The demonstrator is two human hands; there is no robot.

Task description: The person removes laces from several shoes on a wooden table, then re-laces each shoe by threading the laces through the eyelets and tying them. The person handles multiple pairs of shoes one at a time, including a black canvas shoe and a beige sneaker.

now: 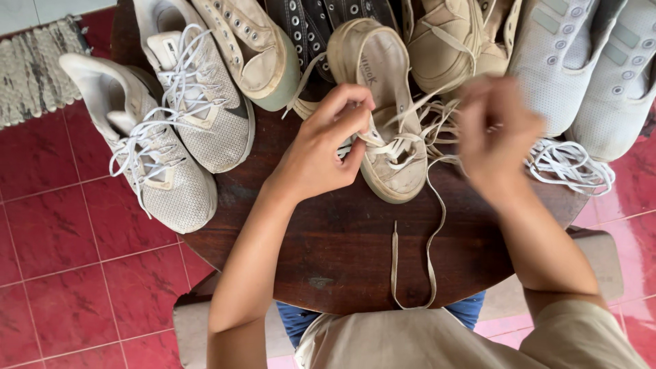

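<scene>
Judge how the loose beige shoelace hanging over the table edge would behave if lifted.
The shoelace looks floppy: it drapes in a loop past the table edge. Probably very light, since it is thin and flat. Likely to drag on the beige shoe it is threaded through.

Left hand (321, 147) fingers pinched, forearm extended; right hand (495, 133) blurred, fingers curled.

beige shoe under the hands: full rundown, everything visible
The beige shoe is a low canvas-looking sneaker, worn and grubby, with a pale rubber sole and open collar showing the insole. It lies sole-down on the round dark wooden table, toe toward the person, among other shoes. Its flat cream lace is partly threaded; one loose end trails over the table edge. The left hand pinches the lace at the eyelets; the right hand, blurred, is raised beside it.
</scene>
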